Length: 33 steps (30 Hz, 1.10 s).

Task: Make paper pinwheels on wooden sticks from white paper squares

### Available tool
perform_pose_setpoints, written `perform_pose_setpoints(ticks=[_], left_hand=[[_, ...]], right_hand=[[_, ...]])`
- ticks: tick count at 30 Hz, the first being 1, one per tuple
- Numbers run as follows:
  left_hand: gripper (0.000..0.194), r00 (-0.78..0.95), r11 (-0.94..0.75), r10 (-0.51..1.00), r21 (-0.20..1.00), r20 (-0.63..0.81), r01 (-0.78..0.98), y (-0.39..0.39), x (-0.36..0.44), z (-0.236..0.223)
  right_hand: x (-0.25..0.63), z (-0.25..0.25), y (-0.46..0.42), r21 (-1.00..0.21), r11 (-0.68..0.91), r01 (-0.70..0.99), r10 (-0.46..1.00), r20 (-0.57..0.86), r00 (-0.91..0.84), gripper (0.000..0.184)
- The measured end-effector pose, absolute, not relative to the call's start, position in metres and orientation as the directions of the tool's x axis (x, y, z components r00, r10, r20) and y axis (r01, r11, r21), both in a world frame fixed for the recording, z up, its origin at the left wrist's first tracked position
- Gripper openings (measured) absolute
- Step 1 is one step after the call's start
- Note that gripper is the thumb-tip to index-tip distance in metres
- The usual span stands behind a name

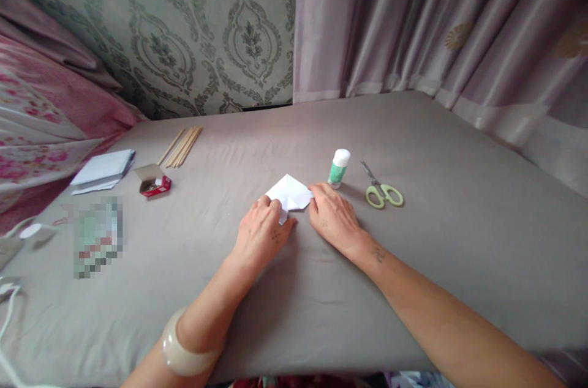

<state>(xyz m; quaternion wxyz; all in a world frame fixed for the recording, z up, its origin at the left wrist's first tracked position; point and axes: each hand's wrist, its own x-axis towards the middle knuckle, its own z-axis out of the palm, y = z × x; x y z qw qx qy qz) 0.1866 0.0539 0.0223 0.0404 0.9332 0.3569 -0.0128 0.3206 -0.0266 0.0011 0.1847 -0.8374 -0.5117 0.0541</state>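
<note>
A small folded piece of white paper (pixel 290 190) lies on the grey cloth between my two hands. My left hand (pixel 265 226) is closed over the paper's left side, fingers curled on it, and a pale bangle circles that forearm. The right edge of the paper is pinched by my right hand (pixel 331 212). Just beyond the right hand stands a glue stick (pixel 339 167) with a white cap and green label. To its right lie scissors (pixel 382 191) with light green handles, blades pointing away. My fingers hide parts of the paper.
On the left lie thin wooden sticks (pixel 184 147), a stack of white paper (pixel 103 169), an open red box (pixel 156 183) of small items and a blurred-out packet (pixel 98 235). A white cable (pixel 10 314) runs along the left edge. Curtains (pixel 367 21) border the grey-covered surface (pixel 436 290).
</note>
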Motion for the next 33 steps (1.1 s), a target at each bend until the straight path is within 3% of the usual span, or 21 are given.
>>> perform_pose_setpoints(ticks=[13,26,33], left_hand=[[0.020,0.770,-0.770,0.638,-0.005,0.011,0.638,0.070,0.179,0.015],[0.034,0.800,-0.822,0.564,0.223,0.203,0.524,0.104,0.175,-0.001],[0.033,0.705,-0.765,0.644,0.216,0.298,0.607,0.094,0.177,0.020]], right_hand=[[0.317,0.003,-0.028,-0.403,-0.437,0.804,0.865,0.057,0.499,0.030],[0.302,0.010,-0.033,-0.570,-0.333,0.751,0.915,-0.003,0.404,0.031],[0.312,0.014,-0.036,-0.613,-0.306,0.728,0.925,-0.013,0.379,0.034]])
